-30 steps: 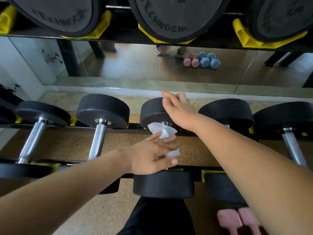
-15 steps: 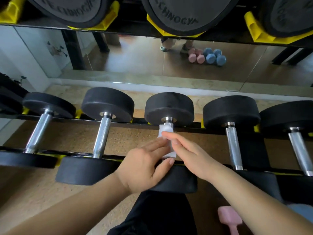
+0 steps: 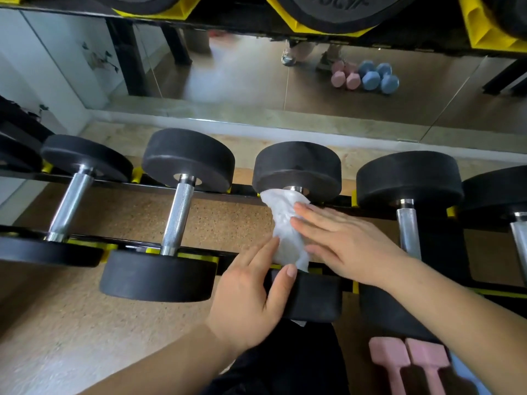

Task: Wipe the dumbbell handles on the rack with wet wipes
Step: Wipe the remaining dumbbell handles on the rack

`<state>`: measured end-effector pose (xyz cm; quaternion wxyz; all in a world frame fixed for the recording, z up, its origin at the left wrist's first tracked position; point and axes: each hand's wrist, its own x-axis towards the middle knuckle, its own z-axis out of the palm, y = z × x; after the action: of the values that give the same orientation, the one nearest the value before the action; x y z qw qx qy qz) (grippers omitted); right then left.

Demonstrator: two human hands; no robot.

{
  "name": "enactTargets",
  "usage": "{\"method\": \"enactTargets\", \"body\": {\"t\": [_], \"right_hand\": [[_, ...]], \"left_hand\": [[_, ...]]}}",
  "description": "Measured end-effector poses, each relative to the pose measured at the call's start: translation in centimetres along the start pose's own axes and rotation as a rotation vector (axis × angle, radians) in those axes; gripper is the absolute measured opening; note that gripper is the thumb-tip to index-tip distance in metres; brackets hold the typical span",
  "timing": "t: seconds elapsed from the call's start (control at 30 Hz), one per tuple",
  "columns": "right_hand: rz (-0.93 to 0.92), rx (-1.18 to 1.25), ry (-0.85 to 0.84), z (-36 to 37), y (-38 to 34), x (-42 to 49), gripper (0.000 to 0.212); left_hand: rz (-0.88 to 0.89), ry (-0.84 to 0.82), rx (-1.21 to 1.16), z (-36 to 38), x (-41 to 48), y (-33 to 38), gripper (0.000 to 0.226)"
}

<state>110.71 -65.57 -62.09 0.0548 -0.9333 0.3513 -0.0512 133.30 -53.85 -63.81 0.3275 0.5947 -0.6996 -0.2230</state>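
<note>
Observed: the middle dumbbell (image 3: 296,169) lies across the rack (image 3: 222,194). Its handle (image 3: 298,189) is covered by a crumpled white wet wipe (image 3: 285,226) from the far head to the near head, and only a sliver of chrome shows at the far end.

Hands: the left hand (image 3: 253,297) comes in from the left of that dumbbell. Its fingers are straight against the side of the wipe and its thumb lies over the near head. The right hand (image 3: 350,246) lies flat from the right, fingers extended, with the fingertips pressing the wipe onto the bar. Neither hand is closed round anything. The wipe is sandwiched between them, not pinched.

Handling assessment: the wipe looks thin, limp and damp, so it is likely to bunch or slide off unless held against the metal. The bar is rigid, and the bare neighbouring handle (image 3: 179,218) to the left shows knurling that may snag the wipe. The dumbbell looks heavy and seated, so it probably needs no steadying. The best hold would be with fingers curled round the wrapped bar at mid-length, then twisted and drawn along it.

Also noted: a bare handle (image 3: 409,232) to the right and pink dumbbells (image 3: 407,363) on the floor nearer than the middle dumbbell.
</note>
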Motion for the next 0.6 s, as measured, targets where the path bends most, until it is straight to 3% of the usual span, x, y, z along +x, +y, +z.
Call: {"method": "enactTargets", "body": {"t": [0.27,0.5,0.6], "right_hand": [[0.096,-0.169,-0.03,1.2,-1.7,3.2,0.068],[0.05,-0.085,-0.093,-0.2,-0.1,0.3,0.062],[0.016,-0.126,0.0,0.0,0.3,-0.1,0.062]], "left_hand": [[0.02,0.041,-0.071,0.3,0.3,-0.4,0.068],[0.054,0.086,-0.173,0.7,0.3,-0.9,0.056],[0.059,0.109,-0.188,0.9,0.2,-1.0,0.057]]}}
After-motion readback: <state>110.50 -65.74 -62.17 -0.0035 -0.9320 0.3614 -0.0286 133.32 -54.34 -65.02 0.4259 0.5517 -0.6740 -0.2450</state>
